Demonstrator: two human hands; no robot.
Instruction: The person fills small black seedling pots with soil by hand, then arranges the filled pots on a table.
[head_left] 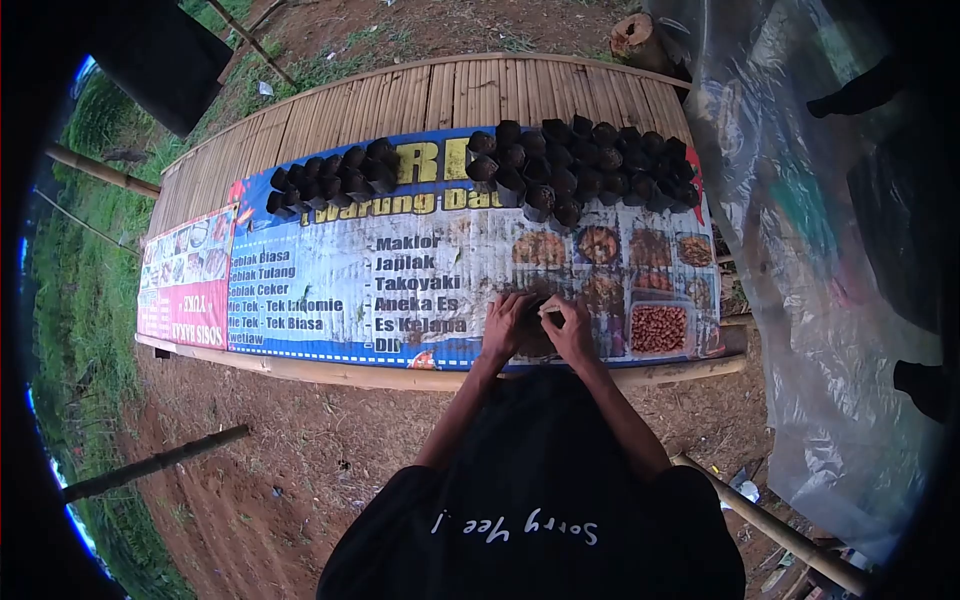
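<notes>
Black bag [533,335], cupped by left hand [503,325] and right hand [572,328] at near edge of banner [420,270]; fingers curled round rim, seemingly filling or shaping. Next likely calls for standing it beside filled bags [585,165]. Bamboo bench [440,95] beneath; bare soil, plastic sheet [800,250] right.

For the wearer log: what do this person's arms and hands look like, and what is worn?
Both forearms are bare: the left hand and right hand wear no gloves, and no rings or watch can be made out. A black short-sleeved shirt carries white handwritten-style lettering.
</notes>
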